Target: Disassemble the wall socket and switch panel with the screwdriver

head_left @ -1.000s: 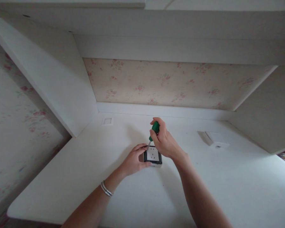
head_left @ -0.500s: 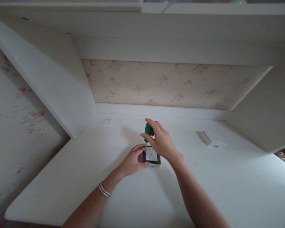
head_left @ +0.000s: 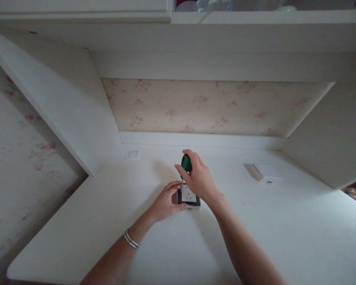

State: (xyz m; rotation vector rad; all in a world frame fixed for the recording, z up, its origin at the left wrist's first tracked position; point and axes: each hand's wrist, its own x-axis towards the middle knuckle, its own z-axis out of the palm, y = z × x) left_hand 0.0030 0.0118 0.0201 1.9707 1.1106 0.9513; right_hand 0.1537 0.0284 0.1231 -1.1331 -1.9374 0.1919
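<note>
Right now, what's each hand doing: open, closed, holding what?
Left hand: closed on the socket, steadying it.
Right hand: closed around the green screwdriver.

Glossy green plastic on the screwdriver handle [head_left: 186, 163], thin bare metal on its shank [head_left: 181, 184]. Smooth white plastic on the socket face [head_left: 188, 194], set in a dark, dull frame [head_left: 190, 204]. Polished metal on the bracelet [head_left: 131, 240] at 7 o'clock. Smooth white plastic plate [head_left: 267, 173] at 3 o'clock. Matt white painted desk top [head_left: 269, 229]; matt flowered wallpaper [head_left: 210, 107] at 12 o'clock.
</note>
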